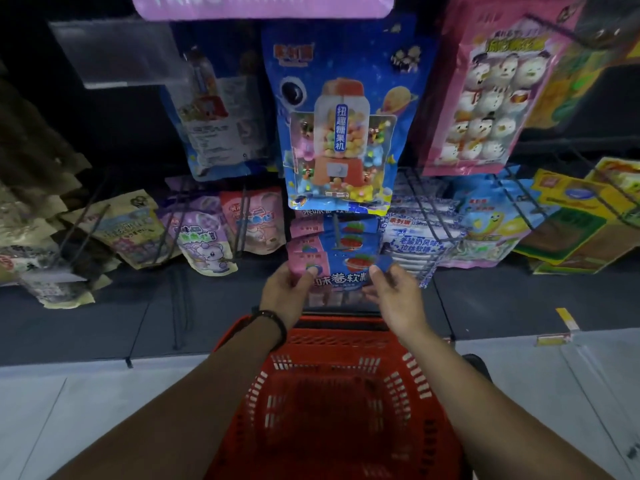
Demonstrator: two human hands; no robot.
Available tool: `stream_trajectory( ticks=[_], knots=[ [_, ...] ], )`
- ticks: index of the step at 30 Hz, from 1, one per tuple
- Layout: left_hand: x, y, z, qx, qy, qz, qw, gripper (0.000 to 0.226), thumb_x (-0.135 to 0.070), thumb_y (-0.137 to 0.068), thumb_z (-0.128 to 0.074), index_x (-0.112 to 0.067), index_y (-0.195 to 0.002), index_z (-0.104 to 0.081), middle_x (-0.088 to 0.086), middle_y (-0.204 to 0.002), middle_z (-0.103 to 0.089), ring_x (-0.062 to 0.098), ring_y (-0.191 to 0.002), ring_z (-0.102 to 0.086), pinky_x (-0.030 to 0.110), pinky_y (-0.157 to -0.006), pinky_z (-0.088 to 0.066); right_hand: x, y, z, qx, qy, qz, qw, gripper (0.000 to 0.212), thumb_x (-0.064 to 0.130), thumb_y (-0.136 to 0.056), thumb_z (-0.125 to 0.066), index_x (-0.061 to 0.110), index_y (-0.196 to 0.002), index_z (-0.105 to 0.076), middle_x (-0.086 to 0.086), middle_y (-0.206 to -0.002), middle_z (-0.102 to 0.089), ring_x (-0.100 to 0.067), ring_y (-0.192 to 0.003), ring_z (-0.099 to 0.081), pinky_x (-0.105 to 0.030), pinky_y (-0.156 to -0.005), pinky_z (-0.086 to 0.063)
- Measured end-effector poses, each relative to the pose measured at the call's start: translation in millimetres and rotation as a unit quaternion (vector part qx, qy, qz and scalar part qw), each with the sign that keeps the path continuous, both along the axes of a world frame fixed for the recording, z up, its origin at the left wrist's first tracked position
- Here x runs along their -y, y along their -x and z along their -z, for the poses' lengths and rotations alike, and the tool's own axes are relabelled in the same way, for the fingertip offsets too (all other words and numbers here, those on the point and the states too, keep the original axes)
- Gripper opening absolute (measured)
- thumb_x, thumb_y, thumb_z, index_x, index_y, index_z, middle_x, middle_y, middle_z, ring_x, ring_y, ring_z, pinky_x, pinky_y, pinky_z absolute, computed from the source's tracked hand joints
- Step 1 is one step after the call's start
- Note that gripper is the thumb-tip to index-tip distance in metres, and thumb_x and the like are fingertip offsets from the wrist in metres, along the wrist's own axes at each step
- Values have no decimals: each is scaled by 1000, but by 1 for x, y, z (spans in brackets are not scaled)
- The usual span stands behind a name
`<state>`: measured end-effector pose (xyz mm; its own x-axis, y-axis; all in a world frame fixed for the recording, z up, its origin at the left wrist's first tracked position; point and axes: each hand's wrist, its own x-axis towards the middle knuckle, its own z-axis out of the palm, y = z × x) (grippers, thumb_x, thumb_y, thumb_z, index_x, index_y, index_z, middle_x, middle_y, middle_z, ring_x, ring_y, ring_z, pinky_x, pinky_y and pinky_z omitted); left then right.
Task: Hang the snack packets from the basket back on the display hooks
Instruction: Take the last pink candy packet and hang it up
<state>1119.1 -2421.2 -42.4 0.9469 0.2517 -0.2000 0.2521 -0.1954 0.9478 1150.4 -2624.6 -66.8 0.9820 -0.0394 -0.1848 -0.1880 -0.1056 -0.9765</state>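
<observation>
A glossy pink-and-blue plastic snack packet (341,276) is pinched by fingers at both sides — left hand (287,293) at 9 o'clock, right hand (394,296) at 3. It is held beyond the red slotted plastic basket (398,382), at 12 o'clock.

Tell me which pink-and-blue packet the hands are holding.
The frontmost packet, lowest in the row: the left hand pinches its pink corner, the right hand its blue corner. The matching ones behind hang untouched.
</observation>
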Motion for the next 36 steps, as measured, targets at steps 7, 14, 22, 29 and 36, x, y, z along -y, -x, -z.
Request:
stream_trajectory(
  ticks=[7,14,22,29,36],
  knots=[
    [3,-16,15,26,56,-50,997,23,-33,-104,-61,-16,-109,-76,-4,-107,-80,18,-106,-74,44,-100,-57,-5,-10,6,25,4,27,999,17,41,-103,-66,29,-91,-68,0,-92,-77,-34,-95,-76,-61,-89,-62],
    [2,-26,18,14,84,-84,993,21,-31,-103,-63,-17,-109,-77,-13,-91,-79,3,-77,-69,39,-80,-60,-7,-25,15,20,44,33,998,71,79,-85,-64,8,-88,-58,-25,-87,-69,-41,-79,-73,-66,-74,-60],
    [3,-31,21,36,93,-93,991,19,-38,-101,-65,-27,-112,-76,-13,-96,-77,6,-87,-68,36,-89,-59,-15,-30,7,12,42,53,998,49,40,-103,-65,-6,-94,-53,-15,-75,-61,-27,-69,-75,-62,-70,-61],
    [4,-29,25,29,112,-100,988,21,-36,-103,-62,-25,-107,-79,-9,-99,-80,9,-93,-75,21,-73,-58,-12,-27,18,44,42,53,997,83,89,-76,-60,7,-90,-58,-29,-90,-65,-51,-82,-67,-66,-75,-59],
    [6,-29,23,31,111,-110,987,20,-34,-103,-62,-26,-95,-79,-8,-94,-81,9,-91,-75,33,-86,-60,-17,-22,4,34,33,80,996,56,59,-90,-67,4,-87,-58,-29,-86,-64,-53,-77,-66,-67,-69,-58]
  ],
)
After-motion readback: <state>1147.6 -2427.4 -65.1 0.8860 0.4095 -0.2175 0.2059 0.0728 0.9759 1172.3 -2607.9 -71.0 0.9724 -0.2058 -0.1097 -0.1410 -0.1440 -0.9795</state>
